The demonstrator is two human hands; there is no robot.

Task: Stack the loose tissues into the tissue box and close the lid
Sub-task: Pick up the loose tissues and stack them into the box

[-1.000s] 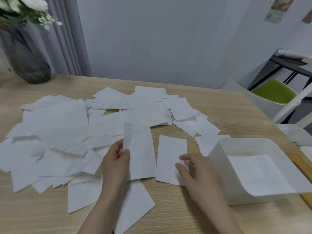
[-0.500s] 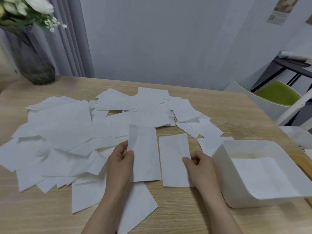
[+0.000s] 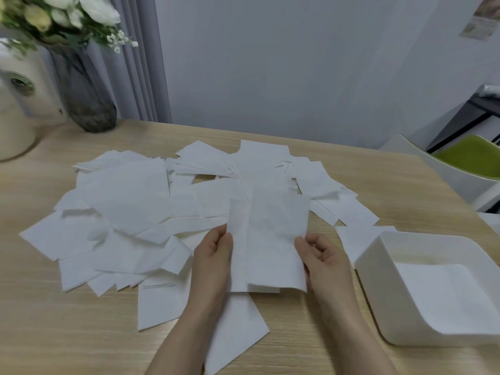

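Observation:
Several loose white tissues [image 3: 127,212] lie scattered over the wooden table [image 3: 378,180]. My left hand [image 3: 213,255] pinches the left edge of a folded tissue [image 3: 236,239]. My right hand [image 3: 322,255] pinches the right edge of a second tissue [image 3: 276,239], which overlaps the first between my hands. The open white tissue box [image 3: 378,255] stands at the right, just beyond my right hand, with at least one tissue [image 3: 443,296] flat inside. No lid is in view.
A dark glass vase [image 3: 86,98] with white flowers stands at the back left beside a white rounded appliance [image 3: 13,115]. A white chair with a green seat [image 3: 470,158] sits past the table's right edge. Another tissue [image 3: 232,331] lies under my forearms.
My right hand picked up the tissue that lay flat on the table and brought it left over the one in my left hand. The view shifted left.

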